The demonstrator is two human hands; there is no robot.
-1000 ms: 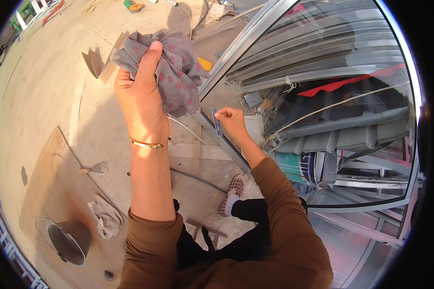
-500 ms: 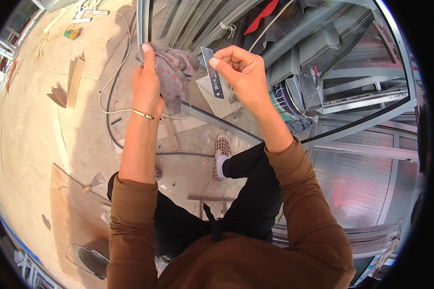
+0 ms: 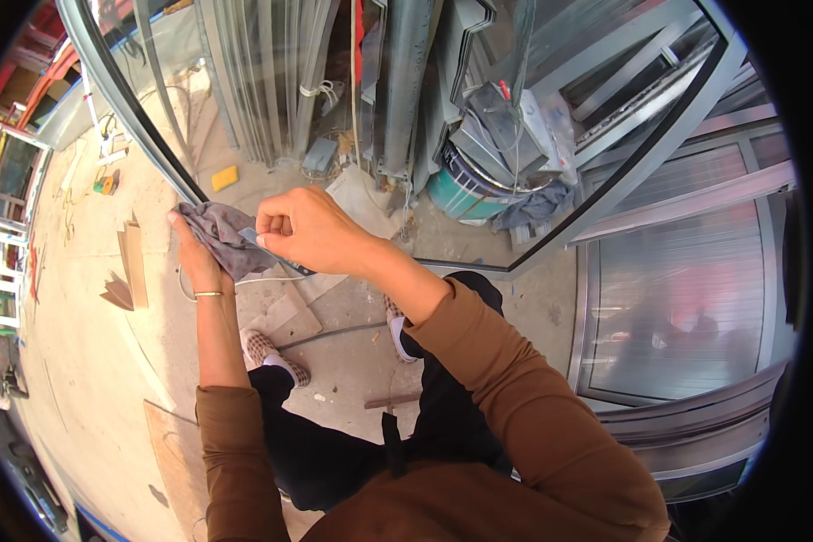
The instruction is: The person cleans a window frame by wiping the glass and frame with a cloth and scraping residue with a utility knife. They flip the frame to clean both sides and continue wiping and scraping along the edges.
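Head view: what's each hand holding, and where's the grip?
Left hand grips the bunched grey rag from beneath. Right hand pinches a small blade-like tool at its end.

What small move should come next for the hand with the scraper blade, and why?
Probably draw the right hand and its small blade along the dark metal frame edge. The blade tip sits against the grey rag that the left hand presses there, so both are already in place.

A small yellow box (image 3: pixel 225 177), possibly a package, lies on the floor by the frames.
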